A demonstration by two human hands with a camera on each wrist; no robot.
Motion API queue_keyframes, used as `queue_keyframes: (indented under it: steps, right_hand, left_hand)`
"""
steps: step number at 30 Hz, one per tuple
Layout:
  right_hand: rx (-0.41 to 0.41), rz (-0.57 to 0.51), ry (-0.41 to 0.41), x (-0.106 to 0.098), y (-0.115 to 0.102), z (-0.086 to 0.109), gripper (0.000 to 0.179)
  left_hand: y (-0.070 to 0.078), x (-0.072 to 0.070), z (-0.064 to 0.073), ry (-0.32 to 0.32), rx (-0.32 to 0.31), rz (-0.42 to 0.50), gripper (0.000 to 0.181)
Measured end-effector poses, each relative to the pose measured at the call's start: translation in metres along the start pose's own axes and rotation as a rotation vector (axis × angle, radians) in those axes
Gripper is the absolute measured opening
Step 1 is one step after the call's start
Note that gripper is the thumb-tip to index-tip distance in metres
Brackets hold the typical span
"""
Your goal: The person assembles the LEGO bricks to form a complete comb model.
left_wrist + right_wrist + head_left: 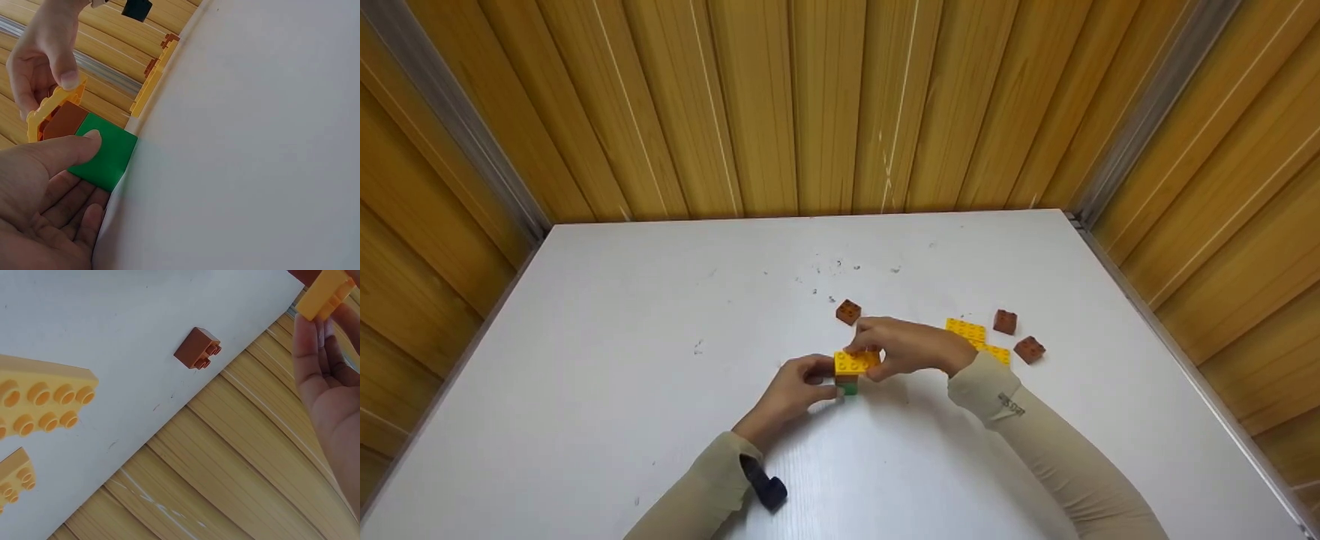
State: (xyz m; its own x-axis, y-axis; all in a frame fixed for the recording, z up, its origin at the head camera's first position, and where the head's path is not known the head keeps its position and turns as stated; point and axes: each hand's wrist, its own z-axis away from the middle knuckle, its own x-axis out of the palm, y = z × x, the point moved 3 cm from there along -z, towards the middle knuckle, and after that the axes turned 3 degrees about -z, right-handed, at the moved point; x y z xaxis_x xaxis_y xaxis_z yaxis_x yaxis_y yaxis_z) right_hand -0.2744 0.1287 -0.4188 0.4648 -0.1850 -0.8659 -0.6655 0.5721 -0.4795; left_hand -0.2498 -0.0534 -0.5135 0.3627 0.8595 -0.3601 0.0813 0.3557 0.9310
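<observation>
My left hand (789, 390) pinches a green toy building brick (112, 152) standing on the table, its thumb flat against one face. A brown brick (66, 121) sits on top of the green one. Above that is a yellow studded brick (851, 364), pinched by my right hand (911, 345). In the left wrist view this yellow brick looks tilted against the brown brick's top, so I cannot tell whether it is seated. Part of the stack is hidden behind the left thumb.
Behind the stack lies a loose brown brick (848, 311). Two yellow bricks, one farther back (966, 328) and one nearer (997, 355), lie right of my right hand. Beyond them are brown bricks (1005, 322) (1030, 349). Wood-patterned walls (825, 105) enclose the white table (607, 337).
</observation>
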Motion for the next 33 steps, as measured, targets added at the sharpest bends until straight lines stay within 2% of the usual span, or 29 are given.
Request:
queue_keyframes:
  steps: [5,12,22,33]
  right_hand:
    - [-0.010,0.006,0.002,0.0007,0.0002,0.0010,0.038]
    - [-0.003,-0.025,0.005,0.0018,0.0029,0.0026,0.039]
    - [-0.062,-0.001,0.071,0.0055,0.0038,-0.0012,0.033]
    - [-0.071,-0.018,0.059,0.0059,0.0015,-0.0025,0.033]
  left_hand:
    - [0.0008,-0.0003,0.0007,-0.005,-0.011,-0.008,0.039]
    - [-0.0018,0.0006,-0.0001,0.011,0.017,0.006,0.040]
    - [-0.0013,0.0003,0.0002,0.013,0.039,0.005,0.039]
    - [0.0005,0.0000,0.0020,0.008,0.033,0.023,0.041]
